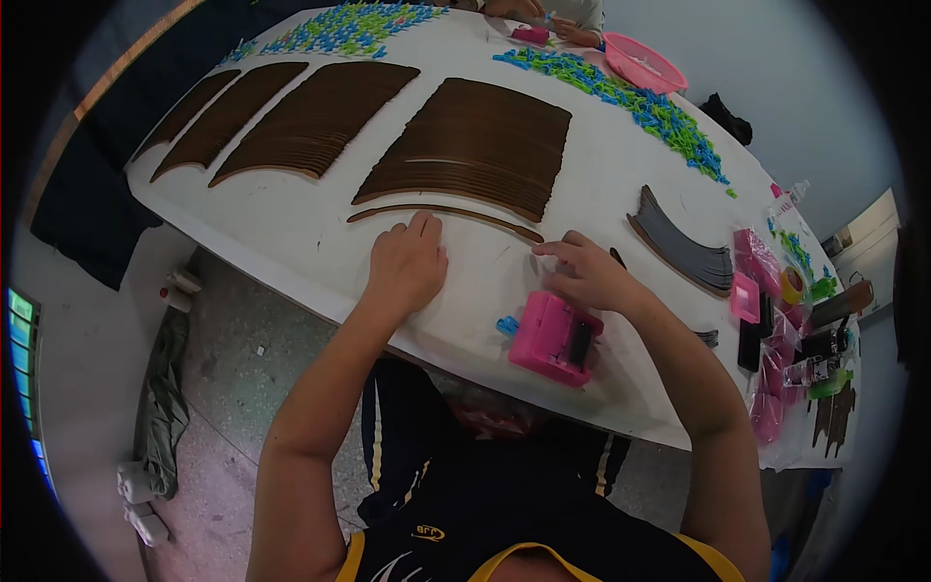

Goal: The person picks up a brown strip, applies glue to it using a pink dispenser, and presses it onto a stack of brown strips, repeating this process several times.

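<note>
A thin, curved brown strip (456,210) lies on the white table just in front of a stack of similar strips. My left hand (407,264) rests palm down below it, with the forefingers stretched to its near edge and nothing visibly gripped. At the strip's right end is my right hand (588,273), its fingers apart and the index fingertip close to the strip's tip. A pink box with a black part (555,339) stands below my right hand, and a small blue piece (507,326) lies against its left side.
Fanned brown strips (475,141) lie beyond my hands, with more groups (315,121) leftward. Grey curved strips (679,238) lie right, near pink packages (756,262). Blue and green pieces (630,97) cover the far side, beside a pink basket (644,64) and another person's hand (578,35).
</note>
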Demonstrator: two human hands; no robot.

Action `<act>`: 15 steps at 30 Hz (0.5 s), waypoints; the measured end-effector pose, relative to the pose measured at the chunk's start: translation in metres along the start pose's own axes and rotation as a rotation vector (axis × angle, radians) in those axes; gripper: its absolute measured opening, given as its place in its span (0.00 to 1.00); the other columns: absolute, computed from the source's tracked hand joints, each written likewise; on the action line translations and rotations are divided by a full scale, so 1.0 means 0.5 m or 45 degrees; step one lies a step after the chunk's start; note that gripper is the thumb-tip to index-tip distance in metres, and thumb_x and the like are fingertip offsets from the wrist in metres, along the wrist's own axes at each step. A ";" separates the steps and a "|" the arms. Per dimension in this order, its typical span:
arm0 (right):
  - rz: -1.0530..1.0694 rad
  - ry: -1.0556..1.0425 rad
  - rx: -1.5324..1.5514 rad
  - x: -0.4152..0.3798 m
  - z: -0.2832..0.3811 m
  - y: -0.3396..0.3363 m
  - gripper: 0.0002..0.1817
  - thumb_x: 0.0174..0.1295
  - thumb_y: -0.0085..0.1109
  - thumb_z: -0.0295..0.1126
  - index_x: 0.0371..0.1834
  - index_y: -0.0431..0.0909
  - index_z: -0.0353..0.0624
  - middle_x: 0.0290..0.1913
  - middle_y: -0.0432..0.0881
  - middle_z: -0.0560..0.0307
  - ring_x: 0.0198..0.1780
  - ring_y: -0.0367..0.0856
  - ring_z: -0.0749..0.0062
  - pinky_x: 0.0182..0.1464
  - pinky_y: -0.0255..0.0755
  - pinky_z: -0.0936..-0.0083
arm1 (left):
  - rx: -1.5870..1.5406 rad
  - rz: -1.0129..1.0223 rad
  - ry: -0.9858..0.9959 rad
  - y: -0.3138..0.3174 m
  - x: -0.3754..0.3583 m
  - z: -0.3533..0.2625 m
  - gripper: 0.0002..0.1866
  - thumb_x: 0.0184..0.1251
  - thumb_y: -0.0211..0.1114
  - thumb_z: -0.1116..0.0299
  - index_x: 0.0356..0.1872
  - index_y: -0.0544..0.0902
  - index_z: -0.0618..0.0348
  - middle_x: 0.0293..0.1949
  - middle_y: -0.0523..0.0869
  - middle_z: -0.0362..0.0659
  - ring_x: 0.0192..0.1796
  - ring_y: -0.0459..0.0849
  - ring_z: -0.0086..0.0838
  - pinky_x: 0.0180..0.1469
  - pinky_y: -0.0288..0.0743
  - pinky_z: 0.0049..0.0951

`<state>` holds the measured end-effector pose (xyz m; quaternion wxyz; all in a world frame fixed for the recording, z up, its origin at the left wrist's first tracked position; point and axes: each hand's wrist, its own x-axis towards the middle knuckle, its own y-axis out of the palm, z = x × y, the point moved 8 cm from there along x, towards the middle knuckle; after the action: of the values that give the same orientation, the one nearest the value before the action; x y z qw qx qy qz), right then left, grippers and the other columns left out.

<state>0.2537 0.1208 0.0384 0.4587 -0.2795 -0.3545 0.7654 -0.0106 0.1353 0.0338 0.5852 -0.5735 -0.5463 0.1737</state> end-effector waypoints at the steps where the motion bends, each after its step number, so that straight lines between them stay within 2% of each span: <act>1: -0.003 0.006 -0.001 -0.002 0.002 -0.004 0.27 0.70 0.67 0.46 0.72 0.84 0.53 0.54 0.79 0.46 0.51 0.85 0.55 0.59 0.81 0.60 | -0.004 0.001 0.005 0.002 0.001 0.000 0.16 0.68 0.70 0.67 0.53 0.78 0.59 0.50 0.84 0.49 0.47 0.87 0.48 0.49 0.80 0.51; 3: 0.130 0.066 -0.144 0.001 0.006 0.005 0.31 0.72 0.65 0.46 0.78 0.80 0.55 0.55 0.79 0.45 0.53 0.85 0.52 0.61 0.80 0.60 | 0.024 0.030 -0.015 0.008 0.004 0.002 0.17 0.69 0.69 0.65 0.54 0.78 0.59 0.51 0.84 0.49 0.48 0.87 0.48 0.50 0.80 0.52; 6: 0.150 0.088 -0.172 0.003 0.009 0.007 0.33 0.73 0.63 0.48 0.81 0.77 0.56 0.56 0.80 0.43 0.57 0.84 0.50 0.64 0.80 0.59 | 0.053 0.077 -0.042 0.011 0.007 0.001 0.17 0.69 0.69 0.65 0.55 0.78 0.60 0.52 0.84 0.50 0.48 0.87 0.49 0.50 0.79 0.52; 15: 0.184 0.174 -0.256 0.015 0.017 0.007 0.39 0.72 0.62 0.54 0.85 0.71 0.56 0.63 0.80 0.40 0.66 0.82 0.45 0.69 0.78 0.56 | 0.065 0.017 -0.036 0.016 0.019 0.003 0.17 0.69 0.69 0.65 0.54 0.78 0.61 0.52 0.83 0.51 0.47 0.87 0.51 0.50 0.79 0.53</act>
<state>0.2423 0.1239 0.0399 0.3952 -0.4003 -0.3764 0.7362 -0.0052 0.1463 0.0310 0.5906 -0.5598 -0.5459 0.1995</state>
